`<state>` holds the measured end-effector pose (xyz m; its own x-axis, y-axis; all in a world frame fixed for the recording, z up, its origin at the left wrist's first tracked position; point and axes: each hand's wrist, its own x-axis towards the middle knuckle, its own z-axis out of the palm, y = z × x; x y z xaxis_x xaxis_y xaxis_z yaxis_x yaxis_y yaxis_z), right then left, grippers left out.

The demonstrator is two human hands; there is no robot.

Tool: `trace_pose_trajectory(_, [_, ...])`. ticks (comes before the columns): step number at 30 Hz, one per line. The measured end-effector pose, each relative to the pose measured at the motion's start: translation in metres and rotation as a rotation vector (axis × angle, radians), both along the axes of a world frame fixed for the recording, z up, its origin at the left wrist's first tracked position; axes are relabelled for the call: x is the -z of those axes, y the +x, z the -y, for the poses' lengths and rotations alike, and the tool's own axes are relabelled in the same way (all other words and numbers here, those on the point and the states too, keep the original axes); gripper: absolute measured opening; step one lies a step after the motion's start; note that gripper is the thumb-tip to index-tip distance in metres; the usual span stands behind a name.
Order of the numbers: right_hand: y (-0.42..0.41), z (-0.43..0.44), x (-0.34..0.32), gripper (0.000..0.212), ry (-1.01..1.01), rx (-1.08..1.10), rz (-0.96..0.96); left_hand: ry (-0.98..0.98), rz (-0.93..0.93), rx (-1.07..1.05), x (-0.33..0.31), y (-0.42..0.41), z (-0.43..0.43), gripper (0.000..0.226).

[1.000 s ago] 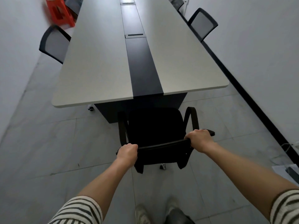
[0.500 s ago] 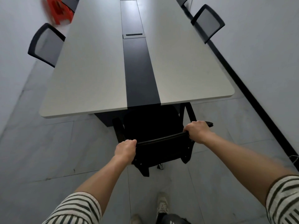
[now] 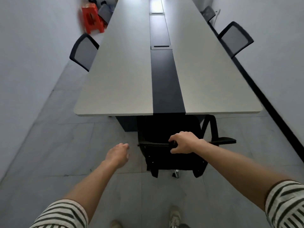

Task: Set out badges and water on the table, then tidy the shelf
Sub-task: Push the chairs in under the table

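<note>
Grey walls close in a narrow room with a pale tiled floor (image 3: 54,145), and a black skirting runs along the base of the right wall. Down the middle stands a long white table (image 3: 125,71) with a dark strip (image 3: 166,89) along its centre; a slotted hatch (image 3: 160,46) sits in that strip farther up.

At the near end of the table a black chair (image 3: 174,160) is pushed in, its seat under the tabletop and its back toward the camera. The right hand (image 3: 182,143) grips the top edge of the chair back, fingers curled over it and thumb on the near side. The left hand (image 3: 117,155) hangs in the air just left of the chair back, apart from it, fingers loose and only slightly bent, holding nothing.

A mesh-backed chair (image 3: 83,51) stands at the table's left side and another (image 3: 235,39) at its right side, with a third (image 3: 208,13) farther along on the right. A red stool (image 3: 92,18) sits by the left wall near the far end, slightly blurred. Striped sleeves (image 3: 60,214) cover both upper arms, and a shoe (image 3: 175,218) shows at the bottom edge.
</note>
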<state>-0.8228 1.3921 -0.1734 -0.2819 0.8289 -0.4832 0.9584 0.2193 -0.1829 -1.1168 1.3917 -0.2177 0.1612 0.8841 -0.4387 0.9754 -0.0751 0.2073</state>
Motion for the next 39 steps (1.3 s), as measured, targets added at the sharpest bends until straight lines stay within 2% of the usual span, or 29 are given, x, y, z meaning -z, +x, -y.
trace_pose_trajectory(6, [-0.163,-0.037,-0.017,0.049,0.128,-0.082,-0.06,0.005,-0.095,-0.134,-0.027,-0.168,0.006,0.033])
trace_pose_trajectory(13, [-0.345,-0.074,-0.022,0.044,0.128,-0.124,-0.063,0.033,-0.129,-0.268,-0.063,-0.361,0.011,0.033])
trace_pose_trajectory(18, [-0.436,-0.113,-0.021,0.044,0.141,-0.2,-0.055,0.06,-0.104,-0.35,-0.071,-0.444,-0.003,0.031])
trace_pose_trajectory(22, [-0.479,-0.155,-0.021,0.044,0.138,-0.212,-0.046,0.052,-0.077,-0.34,-0.066,-0.476,-0.029,0.032])
trace_pose_trajectory(30, [-0.579,-0.303,-0.002,0.042,0.162,-0.184,-0.079,0.068,-0.086,-0.32,-0.068,-0.569,-0.174,0.03])
trace_pose_trajectory(39, [-0.66,-0.482,-0.023,0.042,0.181,-0.137,-0.043,0.119,-0.053,-0.274,-0.098,-0.655,-0.364,0.03])
